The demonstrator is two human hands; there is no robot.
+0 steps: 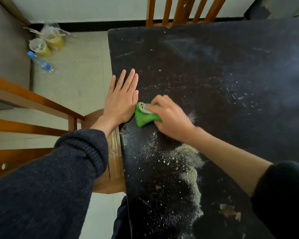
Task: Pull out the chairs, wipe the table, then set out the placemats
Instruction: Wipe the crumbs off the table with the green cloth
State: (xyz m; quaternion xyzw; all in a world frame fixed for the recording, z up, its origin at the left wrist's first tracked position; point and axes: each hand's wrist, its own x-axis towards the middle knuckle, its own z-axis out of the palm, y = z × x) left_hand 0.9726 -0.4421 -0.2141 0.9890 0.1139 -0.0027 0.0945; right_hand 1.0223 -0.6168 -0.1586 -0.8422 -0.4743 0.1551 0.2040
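Observation:
A black table fills the right of the view, dusted with pale powder and crumbs near its front left. My right hand grips a folded green cloth and presses it on the tabletop close to the left edge. My left hand lies flat with straight fingers on the table's left edge, touching the cloth's side. A wooden chair stands at the left, its seat partly under my left arm. Another wooden chair back rises behind the far edge.
On the floor at the far left lie a plastic water bottle and clear cups with yellow contents beside a wall. A brownish stain marks the table's near right part.

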